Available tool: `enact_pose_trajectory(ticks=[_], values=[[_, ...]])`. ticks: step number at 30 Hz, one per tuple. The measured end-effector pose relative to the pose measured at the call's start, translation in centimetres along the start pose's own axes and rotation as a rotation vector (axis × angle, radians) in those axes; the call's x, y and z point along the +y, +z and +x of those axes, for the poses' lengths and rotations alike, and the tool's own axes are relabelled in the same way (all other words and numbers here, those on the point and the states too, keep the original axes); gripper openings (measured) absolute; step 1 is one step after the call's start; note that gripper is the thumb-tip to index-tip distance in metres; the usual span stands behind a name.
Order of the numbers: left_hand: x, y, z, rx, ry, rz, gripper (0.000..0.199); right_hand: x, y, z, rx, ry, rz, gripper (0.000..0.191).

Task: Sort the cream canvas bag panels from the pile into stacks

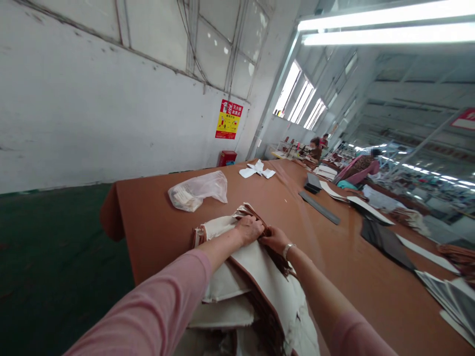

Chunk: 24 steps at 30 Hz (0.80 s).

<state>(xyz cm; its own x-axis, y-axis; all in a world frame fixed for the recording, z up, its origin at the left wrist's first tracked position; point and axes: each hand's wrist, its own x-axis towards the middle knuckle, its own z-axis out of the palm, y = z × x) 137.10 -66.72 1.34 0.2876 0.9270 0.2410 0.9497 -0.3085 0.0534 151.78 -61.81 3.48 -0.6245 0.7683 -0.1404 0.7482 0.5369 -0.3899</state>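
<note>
The brown sheet is finished smooth, leather-like and faintly glossy. The stacked pieces are faced in matt, cloth-like cream material. Thin, crinkled, translucent plastic is seen in the bag. The sleeves are made of matt cloth, softly creased. A metallic sheen is shown by the bracelet. The wall is coated in matt, scuffed paint

Tube lights upper right blown out; windows glaring; floor dim.
</note>
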Motion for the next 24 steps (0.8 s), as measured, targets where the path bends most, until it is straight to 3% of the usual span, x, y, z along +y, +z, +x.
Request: enact_pose_trajectory(ticks=[3,7,9,11,13,15,17,20,24], values=[[0.8,-2.7,-0.8,0.079,0.115,-0.017,0.021,-1.3,-2.7,-1.4,0.078,-0.021,-0.181,0.016],[0.5,-6.5,-6.2,0.198,0.197,-0.077,0.037,-3.4,-5.0,-5.1,0.134,-0.098,-0.33,0.023],[0.0,-7.5,-9.7,0.189,0.323,-0.115,0.041,-4.5,-3.7,-7.5,0.1,-0.14,-0.36,0.022],[-0.7,-7.8,-12.4,0.118,0.438,-0.129,0.045,-5.6,-1.1,-9.7,0.044,-0.177,-0.367,0.023],[-1.2,-7.3,-13.9,0.042,0.473,-0.117,0.051,-6.4,1.7,-11.2,0.032,-0.181,-0.367,0.038],[-1.6,-6.6,-14.2,0.006,0.448,-0.132,0.052,-6.9,3.7,-11.6,0.061,-0.158,-0.367,0.06],[-1.8,-6.2,-13.8,0.003,0.401,-0.18,0.044,-7.0,4.4,-11.2,0.069,-0.145,-0.359,0.07],[-1.9,-6.3,-13.0,0.06,0.252,-0.243,0.041,-6.8,3.8,-10.2,0.035,-0.152,-0.339,0.052],[-2.3,-7.1,-12.7,0.27,-0.107,-0.338,0.052,-4.6,1.4,-8.8,0.042,-0.113,-0.281,0.026]])
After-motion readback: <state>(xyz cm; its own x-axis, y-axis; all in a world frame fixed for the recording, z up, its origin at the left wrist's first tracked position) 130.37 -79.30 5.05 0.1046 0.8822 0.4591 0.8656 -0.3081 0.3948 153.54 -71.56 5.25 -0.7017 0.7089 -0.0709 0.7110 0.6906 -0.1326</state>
